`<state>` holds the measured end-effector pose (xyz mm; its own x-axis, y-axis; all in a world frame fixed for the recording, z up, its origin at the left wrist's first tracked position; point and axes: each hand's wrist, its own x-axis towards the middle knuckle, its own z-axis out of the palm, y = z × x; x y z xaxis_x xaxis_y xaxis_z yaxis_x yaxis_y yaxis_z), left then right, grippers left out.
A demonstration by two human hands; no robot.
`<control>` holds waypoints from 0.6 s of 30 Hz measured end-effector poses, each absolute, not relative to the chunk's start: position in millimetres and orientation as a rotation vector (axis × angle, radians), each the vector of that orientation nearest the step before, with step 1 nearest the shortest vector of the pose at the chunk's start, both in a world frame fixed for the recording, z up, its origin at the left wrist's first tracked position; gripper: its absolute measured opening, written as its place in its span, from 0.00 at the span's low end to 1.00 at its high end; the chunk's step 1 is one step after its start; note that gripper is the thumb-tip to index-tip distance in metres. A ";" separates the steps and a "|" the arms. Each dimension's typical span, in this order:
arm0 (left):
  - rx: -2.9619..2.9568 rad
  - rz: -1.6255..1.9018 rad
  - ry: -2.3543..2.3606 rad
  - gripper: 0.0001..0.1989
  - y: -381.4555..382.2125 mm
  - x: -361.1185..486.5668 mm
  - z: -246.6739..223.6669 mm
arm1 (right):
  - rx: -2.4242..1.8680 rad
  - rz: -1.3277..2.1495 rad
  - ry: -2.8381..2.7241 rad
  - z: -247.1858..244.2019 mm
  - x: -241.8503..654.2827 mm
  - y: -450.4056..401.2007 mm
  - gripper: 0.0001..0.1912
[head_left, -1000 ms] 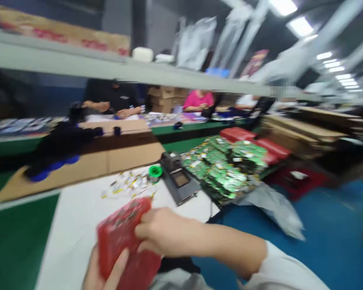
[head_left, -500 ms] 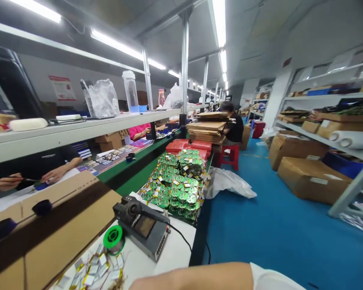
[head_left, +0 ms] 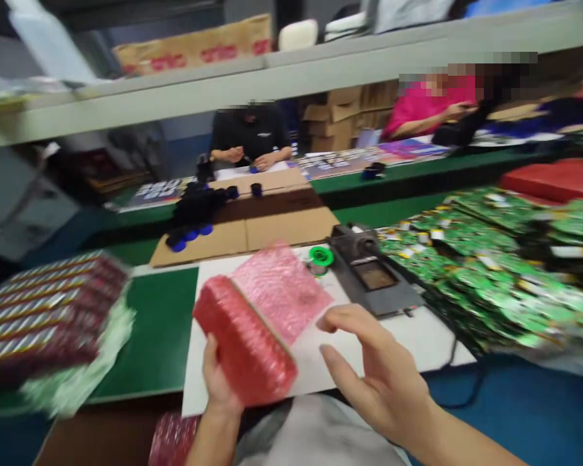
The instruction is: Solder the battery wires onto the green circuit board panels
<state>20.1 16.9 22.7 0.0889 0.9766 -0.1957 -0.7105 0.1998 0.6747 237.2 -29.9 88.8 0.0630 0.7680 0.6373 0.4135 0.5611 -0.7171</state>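
My left hand [head_left: 218, 382] is shut on a red bubble-wrap bag [head_left: 245, 340], which holds a block-shaped pack and has a paler pink flap [head_left: 282, 291] lying over a white work board [head_left: 252, 395]. My right hand [head_left: 379, 369] hangs open just to the right of the bag, fingers apart, seemingly not touching it. The bag's contents are hidden by the wrap. A soldering station [head_left: 374, 272] and a green solder spool [head_left: 320, 255] stand beyond the fingertips.
A large heap of green circuit boards [head_left: 490, 272] fills the right side. Red-wrapped packs [head_left: 43, 317] lie at the left on a green mat [head_left: 150, 336]. Cardboard [head_left: 282, 233] with black-and-blue items sits ahead. Two co-workers [head_left: 250, 133] [head_left: 432, 107] sit beyond, under a shelf [head_left: 272, 84].
My head has swung up and back down to the bench. My right hand has let go of the red bag and opened. The bag now lies flatter, showing its pink flap.
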 end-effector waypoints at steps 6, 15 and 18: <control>0.308 1.510 0.801 0.27 8.0 42.3 45.3 | -1.192 0.992 -1.714 119.7 205.7 -5.1 0.44; 0.457 1.571 0.754 0.35 -14.4 11.3 22.1 | -1.139 1.378 -1.645 126.8 195.7 22.7 0.35; 0.415 1.504 0.642 0.39 -4.9 -0.4 28.6 | -1.100 1.205 -1.713 126.5 201.0 24.6 0.31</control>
<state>-0.4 -4.9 28.6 -0.0487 0.9899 -0.1333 -0.7811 0.0454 0.6228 201.0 24.6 126.5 -0.3430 0.9339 0.1011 0.2206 0.1847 -0.9577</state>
